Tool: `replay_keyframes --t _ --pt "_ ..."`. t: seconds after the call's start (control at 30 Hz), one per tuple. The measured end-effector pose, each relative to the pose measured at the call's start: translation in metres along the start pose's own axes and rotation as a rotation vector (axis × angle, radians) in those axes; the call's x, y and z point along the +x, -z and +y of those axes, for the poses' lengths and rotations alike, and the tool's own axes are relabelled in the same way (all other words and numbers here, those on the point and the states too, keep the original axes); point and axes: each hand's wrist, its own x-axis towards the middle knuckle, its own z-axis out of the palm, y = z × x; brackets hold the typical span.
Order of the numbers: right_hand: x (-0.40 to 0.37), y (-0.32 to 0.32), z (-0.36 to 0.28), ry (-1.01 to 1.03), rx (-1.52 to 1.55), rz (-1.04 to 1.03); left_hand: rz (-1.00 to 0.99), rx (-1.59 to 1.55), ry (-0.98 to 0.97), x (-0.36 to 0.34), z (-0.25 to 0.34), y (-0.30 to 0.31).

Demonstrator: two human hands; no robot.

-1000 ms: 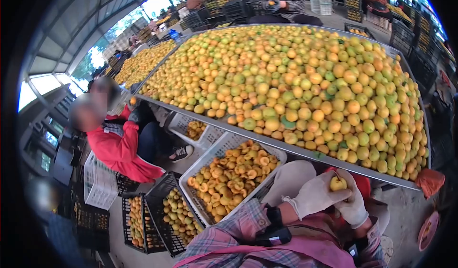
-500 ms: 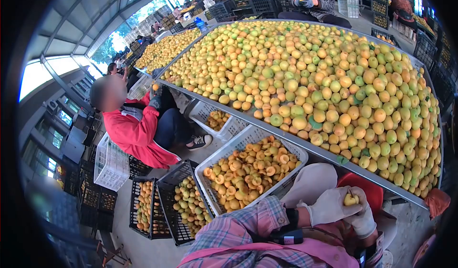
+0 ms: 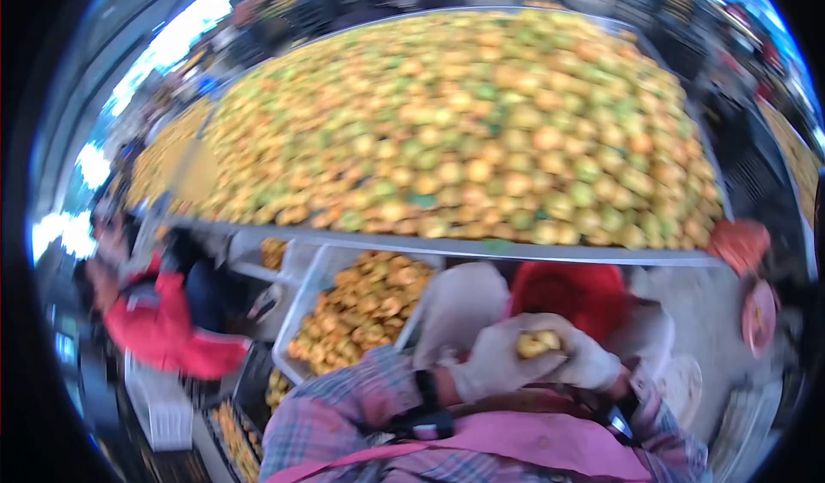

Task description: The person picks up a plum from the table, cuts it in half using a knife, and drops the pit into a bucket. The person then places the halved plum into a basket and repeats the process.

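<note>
The person's gloved left hand (image 3: 497,363) and gloved right hand (image 3: 586,358) meet in the lower middle of the frame, both closed around one small yellow fruit (image 3: 537,343). The fruit sits in the gap between them, touching both gloves, so neither hand is clearly nearer. From the left hand's palm it lies toward the upper right; from the right hand's palm, toward the upper left. It looks slightly longer across the frame than up and down, with a darker line between two lobes, but blur hides whether it is split, and the fingertips cannot be told apart.

Just above the gloves, between the pale-trousered knees, is a red tub (image 3: 571,298), its opening near the fruit. Left of the left knee (image 3: 462,311), a white crate (image 3: 300,302) holds orange-yellow fruit pieces (image 3: 361,307), farther from the hands than the tub. Beyond, across the middle and upper frame, a metal-rimmed table (image 3: 430,244) carries a broad heap of fruit (image 3: 473,139). An orange-red bag (image 3: 741,244) is by its lower right corner, and a person in a red jacket (image 3: 163,324) is at the left of the frame
</note>
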Motion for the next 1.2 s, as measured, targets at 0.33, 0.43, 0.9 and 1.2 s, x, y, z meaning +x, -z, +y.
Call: replay_keyframes --t 0.33,0.43,0.9,1.2 --pt "0.003 0.003 0.024 0.499 -0.135 0.133 -0.222 -0.234 0.044 0.026 0.024 0.001" --pt "0.004 0.013 0.019 0.267 -0.09 0.251 -0.135 -0.152 -0.004 0.042 -0.011 -0.007" --pt "0.024 0.034 0.066 0.256 -0.041 0.301 -0.065 0.472 0.007 0.046 -0.045 -0.016" --pt "0.016 0.05 0.064 0.274 0.016 0.299 -0.089 0.407 0.217 0.063 -0.012 -0.029"
